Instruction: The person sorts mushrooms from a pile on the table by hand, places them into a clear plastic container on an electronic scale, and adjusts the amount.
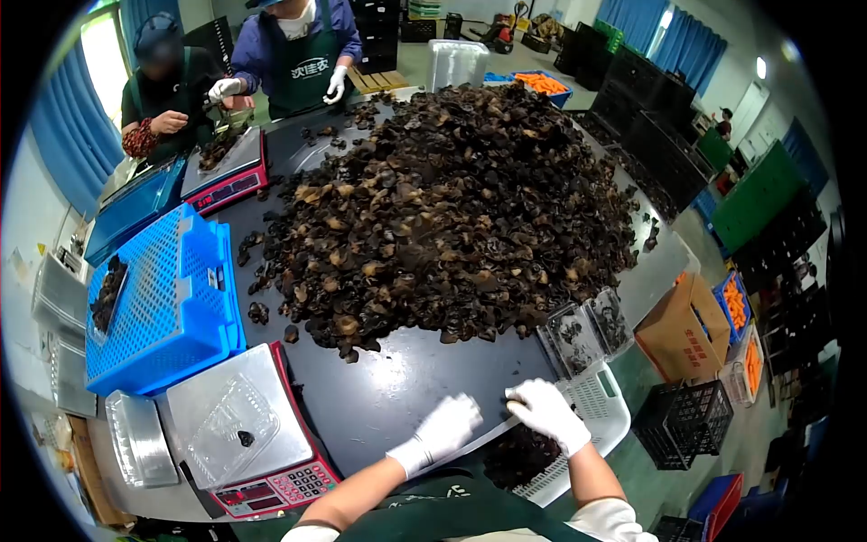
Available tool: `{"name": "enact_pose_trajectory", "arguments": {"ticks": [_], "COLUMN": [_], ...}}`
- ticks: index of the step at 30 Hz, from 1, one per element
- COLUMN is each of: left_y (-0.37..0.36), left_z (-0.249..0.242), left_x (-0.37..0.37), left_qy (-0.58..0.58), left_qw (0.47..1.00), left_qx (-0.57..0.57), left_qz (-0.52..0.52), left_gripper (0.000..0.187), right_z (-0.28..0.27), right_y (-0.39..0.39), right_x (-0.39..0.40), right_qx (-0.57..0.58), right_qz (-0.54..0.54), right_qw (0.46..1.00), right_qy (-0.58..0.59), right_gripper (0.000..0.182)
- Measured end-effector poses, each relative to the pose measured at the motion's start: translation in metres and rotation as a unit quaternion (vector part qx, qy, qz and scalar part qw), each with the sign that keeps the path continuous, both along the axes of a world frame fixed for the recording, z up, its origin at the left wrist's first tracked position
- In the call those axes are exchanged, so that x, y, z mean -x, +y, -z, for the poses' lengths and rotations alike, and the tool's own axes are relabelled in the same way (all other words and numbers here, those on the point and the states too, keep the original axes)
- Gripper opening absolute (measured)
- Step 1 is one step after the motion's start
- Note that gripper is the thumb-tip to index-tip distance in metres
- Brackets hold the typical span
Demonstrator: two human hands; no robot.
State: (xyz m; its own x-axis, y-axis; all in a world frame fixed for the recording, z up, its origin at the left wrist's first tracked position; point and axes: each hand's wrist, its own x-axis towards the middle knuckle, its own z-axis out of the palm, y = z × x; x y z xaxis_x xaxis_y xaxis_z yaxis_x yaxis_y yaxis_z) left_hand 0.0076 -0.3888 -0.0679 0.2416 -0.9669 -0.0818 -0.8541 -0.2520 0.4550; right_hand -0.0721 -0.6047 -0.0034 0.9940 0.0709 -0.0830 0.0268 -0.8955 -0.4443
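Observation:
My left hand (442,432), in a white glove, hovers over the near edge of the dark table (375,388). Its fingers look stretched out, slightly blurred, and nothing shows in them. My right hand (549,414), also gloved, is closed, with a small dark piece at its fingertips that looks like wood ear mushroom. Below it, a white plastic basket (607,408) holds dark wood ear mushrooms (522,458). A large heap of wood ear mushrooms (442,217) covers the table beyond both hands. Clear plastic boxes (571,339) with a few dark pieces sit beside the basket.
At left, a red scale (302,479) carries a clear tray (237,434) with one dark piece. Blue crates (163,307) and another scale (226,185) stand behind it. Two people (312,63) work across the table. A cardboard box (684,330) and black crate (684,423) are at right.

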Motion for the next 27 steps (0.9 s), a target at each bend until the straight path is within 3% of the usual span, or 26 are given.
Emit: {"name": "enact_pose_trajectory", "arguments": {"ticks": [1, 2, 4, 6, 7, 8, 10, 13, 14, 16, 20, 22, 23, 26, 27], "left_y": [-0.011, 0.0, 0.006, 0.015, 0.027, 0.037, 0.054, 0.075, 0.079, 0.082, 0.077, 0.068, 0.061, 0.053, 0.05], "left_z": [0.004, 0.081, 0.059, 0.003, 0.017, 0.02, 0.015, 0.029, 0.035, 0.037, 0.046, 0.039, 0.035, 0.033, 0.033], "left_x": [0.018, 0.055, 0.055, 0.015, 0.015, 0.006, -0.009, -0.021, -0.024, -0.025, -0.033, -0.039, -0.042, -0.036, -0.034], "left_qy": [0.056, 0.309, 0.248, 0.253, 0.143, 0.095, 0.073, 0.055, 0.061, 0.111, 0.125, 0.064, 0.019, 0.018, -0.006], "left_qw": [0.99, 0.909, 0.921, 0.962, 0.955, 0.949, 0.926, 0.874, 0.856, 0.814, 0.798, 0.827, 0.862, 0.881, 0.888], "left_qx": [0.016, 0.272, 0.293, 0.098, 0.227, 0.24, 0.227, 0.246, 0.255, 0.254, 0.268, 0.266, 0.253, 0.212, 0.198], "left_qz": [0.127, 0.071, 0.062, -0.024, -0.127, -0.179, -0.292, -0.417, -0.445, -0.511, -0.525, -0.49, -0.439, -0.422, -0.415], "left_gripper": [0.025, 0.024, 0.026, 0.028, 0.027, 0.028, 0.03, 0.036, 0.039, 0.048, 0.059, 0.061, 0.063, 0.07, 0.071], "right_z": [-0.01, -0.01, 0.001, 0.029, 0.048, 0.064, 0.077, 0.087, 0.095, 0.082, 0.073, 0.074, 0.069, 0.06, 0.062], "right_y": [-0.002, -0.007, -0.019, -0.033, -0.039, -0.04, -0.026, 0.017, 0.026, 0.041, 0.071, 0.082, 0.078, 0.049, 0.04], "right_x": [-0.016, -0.032, -0.067, -0.105, -0.125, -0.145, -0.174, -0.182, -0.179, -0.168, -0.128, -0.115, -0.11, -0.128, -0.138], "right_qx": [0.008, -0.006, -0.108, -0.123, -0.079, -0.05, -0.01, -0.045, -0.076, -0.129, -0.002, -0.102, -0.262, -0.229, -0.168], "right_qz": [0.009, 0.009, 0.045, 0.087, 0.12, 0.17, 0.174, 0.173, 0.163, 0.105, -0.082, -0.146, -0.11, -0.011, 0.043], "right_qw": [0.999, 0.998, 0.986, 0.968, 0.959, 0.948, 0.937, 0.946, 0.935, 0.955, 0.977, 0.967, 0.937, 0.942, 0.944], "right_qy": [-0.032, -0.06, -0.118, -0.199, -0.243, -0.265, -0.304, -0.271, -0.306, -0.245, -0.197, -0.184, -0.203, -0.246, -0.282], "right_gripper": [0.025, 0.023, 0.021, 0.024, 0.031, 0.041, 0.054, 0.068, 0.063, 0.056, 0.036, 0.03, 0.028, 0.031, 0.035]}}
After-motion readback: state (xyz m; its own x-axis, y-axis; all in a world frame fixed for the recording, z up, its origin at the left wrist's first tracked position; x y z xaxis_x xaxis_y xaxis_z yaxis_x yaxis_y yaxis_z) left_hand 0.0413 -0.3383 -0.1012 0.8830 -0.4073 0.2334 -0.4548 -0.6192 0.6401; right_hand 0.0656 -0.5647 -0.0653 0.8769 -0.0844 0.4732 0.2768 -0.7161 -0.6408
